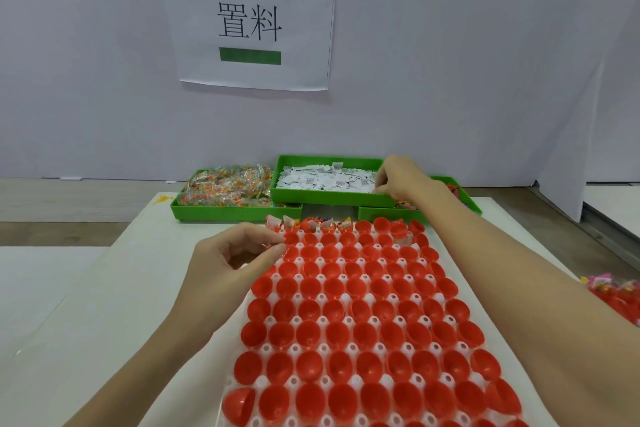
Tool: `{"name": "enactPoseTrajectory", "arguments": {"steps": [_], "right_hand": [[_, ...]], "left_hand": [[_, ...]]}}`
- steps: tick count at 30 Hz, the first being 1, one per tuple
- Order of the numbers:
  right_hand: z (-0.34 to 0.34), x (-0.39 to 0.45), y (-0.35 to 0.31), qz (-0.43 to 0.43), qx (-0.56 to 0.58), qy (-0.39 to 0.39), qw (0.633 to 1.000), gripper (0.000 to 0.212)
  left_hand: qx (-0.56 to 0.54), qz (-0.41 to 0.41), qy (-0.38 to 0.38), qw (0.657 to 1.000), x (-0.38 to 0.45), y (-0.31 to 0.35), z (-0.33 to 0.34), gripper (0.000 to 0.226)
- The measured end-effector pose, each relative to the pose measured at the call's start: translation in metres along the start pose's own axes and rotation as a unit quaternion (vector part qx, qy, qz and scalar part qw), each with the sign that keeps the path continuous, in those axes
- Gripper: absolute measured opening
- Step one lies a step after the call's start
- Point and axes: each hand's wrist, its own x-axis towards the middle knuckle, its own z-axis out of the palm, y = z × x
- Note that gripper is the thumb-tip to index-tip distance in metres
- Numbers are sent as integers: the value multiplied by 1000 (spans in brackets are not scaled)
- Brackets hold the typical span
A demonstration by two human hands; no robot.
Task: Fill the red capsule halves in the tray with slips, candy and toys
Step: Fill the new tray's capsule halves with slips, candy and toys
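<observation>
Far row: 5 red capsule halves (313, 224) filled, rest of tray (346, 298) empty. Right hand (401, 177) fingers pinching slips (325, 180); left hand (235, 253) fingers curled, contents unclear.

Bright, even light; wide-angle edge distortion.

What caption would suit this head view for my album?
Right hand picks slips from a green bin; left hand waits by the tray of red halves.
</observation>
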Motion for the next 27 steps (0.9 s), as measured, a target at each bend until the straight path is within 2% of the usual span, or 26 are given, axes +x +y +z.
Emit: {"name": "enactPoseTrajectory", "arguments": {"steps": [4,8,11,16,20,24,27], "right_hand": [[4,1,1,2,7,11,1000,12],[7,2,0,12,16,22,1000,23],[9,2,2,29,36,31,998,20],[5,-4,6,-3,79,68,995,29],[4,-1,6,-8,108,90,990,15],[4,-4,6,1,107,108,988,51],[5,-3,9,-3,91,133,987,44]], "left_hand": [[5,1,-1,1000,-1,1,0,16],[4,1,-2,1000,0,1,0,15],[8,1,2,1000,0,1,-1,13],[6,3,5,1000,0,3,-2,15],[13,3,7,1000,0,3,-2,15],[15,0,5,1000,-1,3,-2,13],[18,-1,5,1000,0,3,-2,12]]}}
